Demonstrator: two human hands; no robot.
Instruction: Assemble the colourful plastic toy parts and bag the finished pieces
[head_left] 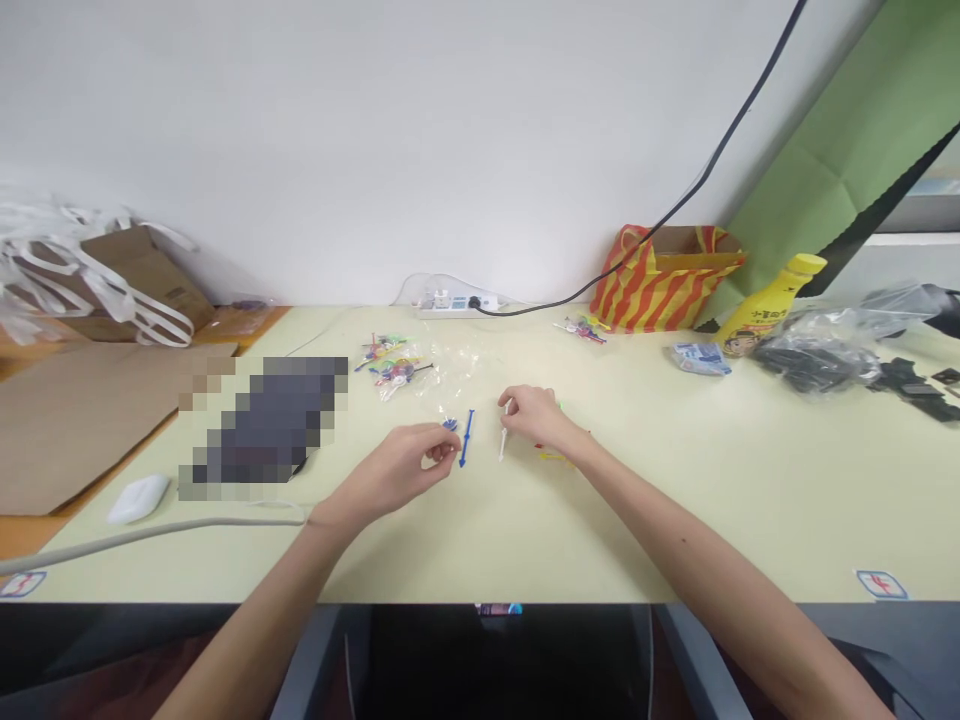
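Note:
My right hand [534, 414] pinches the upper end of a thin white plastic stick [503, 440], whose arrow-shaped tip points towards me. To its left lies a blue stick [467, 437] of similar shape. Close by, my left hand [405, 465] has its fingers curled together; whether anything is between them is hidden. A small round blue piece [449, 424] shows just beyond those fingertips. Partly covered by my right hand and wrist are yellow pieces [553, 457], with bits of red and green around them.
Bagged coloured plastic pieces [397, 372] lie behind my left hand, more [583, 330] near the striped bag [660, 290]. A power strip [457, 304] sits against the wall. Yellow bottle [772, 305] stands right; a blurred dark object [277, 420] and white case [139, 498] lie left.

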